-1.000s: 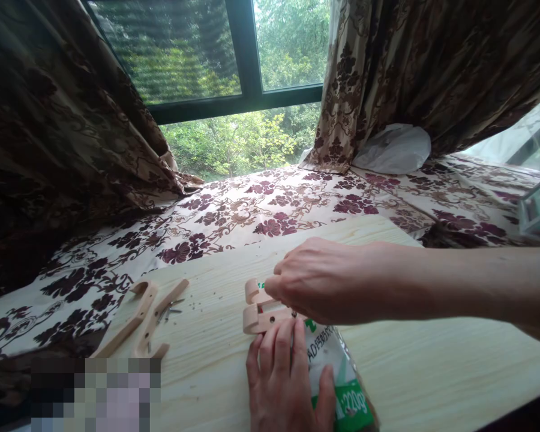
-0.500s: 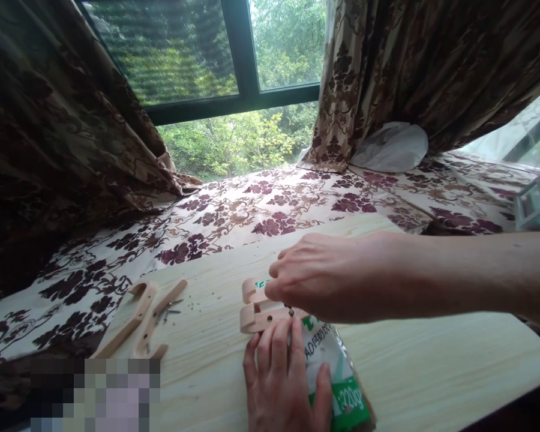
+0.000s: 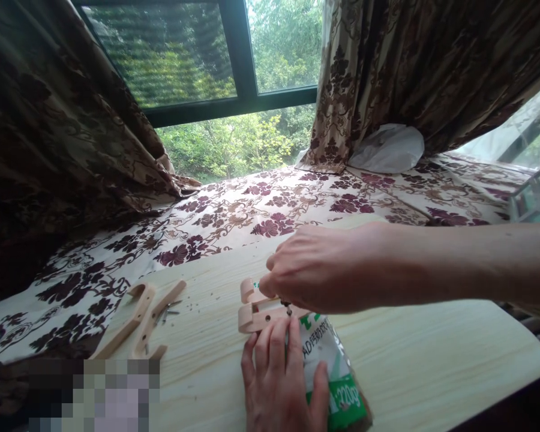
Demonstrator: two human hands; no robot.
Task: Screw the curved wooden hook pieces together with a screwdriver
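Note:
My right hand [image 3: 310, 267] is closed in a fist over a pale wooden piece with a rounded end [image 3: 263, 317]. Under the fist shows the dark, narrow tip of a tool [image 3: 288, 308], touching the wood beside a round hole; the rest of it is hidden in the hand. My left hand [image 3: 276, 378] lies with fingers spread, fingertips against the wood's near edge and palm over a green and white printed package [image 3: 337, 384]. Behind, a second rounded wooden piece [image 3: 252, 289] is partly covered by my right hand.
Two bent wooden pieces [image 3: 132, 318] with holes lie at the left of the light wood-grain table [image 3: 423, 354], with a few metal screws [image 3: 166, 313] and small crumbs nearby. Floral cloth [image 3: 234, 210] spreads beyond. A white bag [image 3: 389, 149] and a clear box [image 3: 535, 195] stand farther back.
My right fist and forearm sit slightly higher and farther left in view. The left hand stays against the wood; the whole view has shifted slightly.

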